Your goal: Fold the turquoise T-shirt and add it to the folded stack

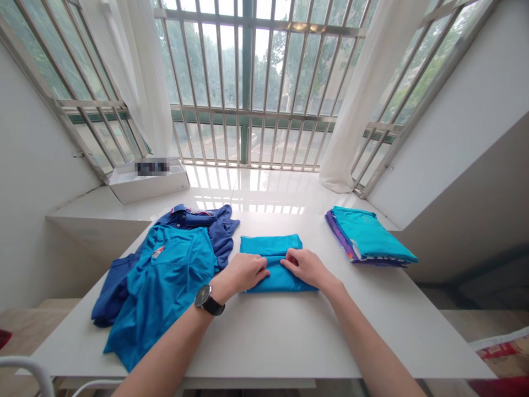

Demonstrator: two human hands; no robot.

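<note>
While both hands bear on it, item inspected: one folded turquoise garment (273,245), fabric smooth, with one fold running across its middle.
Location: on the white tabletop (289,336), centred between a loose heap and a folded stack, touching neither.
Orientation: long axis runs left to right across the table, about parallel to its near edge; fold line follows the same axis.
Hands counted: two. Left hand (243,271) lies on the garment's left half; right hand (305,267) lies on its right half, fingertips just apart from those of the left.
Fingers: pressed together on both hands and curved down onto the fold; whether they pinch fabric cannot be told.
Wristwatch: one black wristwatch (209,300), on the left wrist.
Loose heap: two crumpled polo shirts, one turquoise polo shirt (165,281) lying over one navy polo shirt (194,218), just beside the left hand.
Folded stack: two garments, a turquoise shirt (366,234) on a purple patterned garment (336,231), to the right, near the right hand.
Sill: one white box (149,187), label blurred.
Window: one barred window (248,71), two white curtains (363,94).
</note>
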